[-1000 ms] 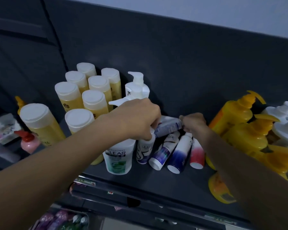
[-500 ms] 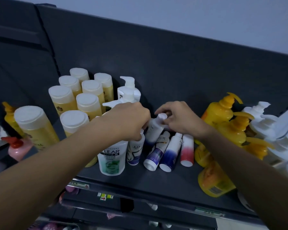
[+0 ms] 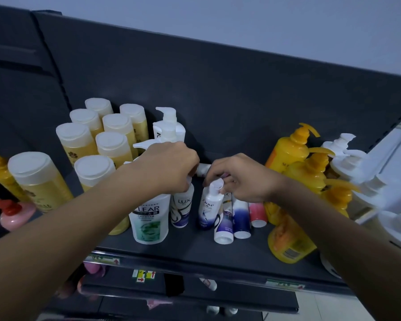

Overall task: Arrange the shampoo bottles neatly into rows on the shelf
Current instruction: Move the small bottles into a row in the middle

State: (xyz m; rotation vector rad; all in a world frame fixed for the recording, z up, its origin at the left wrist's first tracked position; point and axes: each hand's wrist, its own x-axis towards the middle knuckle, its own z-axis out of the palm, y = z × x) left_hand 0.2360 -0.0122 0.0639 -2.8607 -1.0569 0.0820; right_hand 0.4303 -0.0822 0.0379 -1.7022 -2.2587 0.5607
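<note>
Right hand pinches the cap of the Dove bottle, upright mid-shelf. Left hand grips the Lux bottle top just beside. Seat the Dove base flat, level with the Lux, before releasing; fallen tubes lean alongside.

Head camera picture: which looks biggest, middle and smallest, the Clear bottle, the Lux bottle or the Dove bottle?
1. Clear bottle, clearly largest.
2. and 3. Lux bottle and Dove bottle look about alike; the hands cover their tops, so I won't rank them.
</note>
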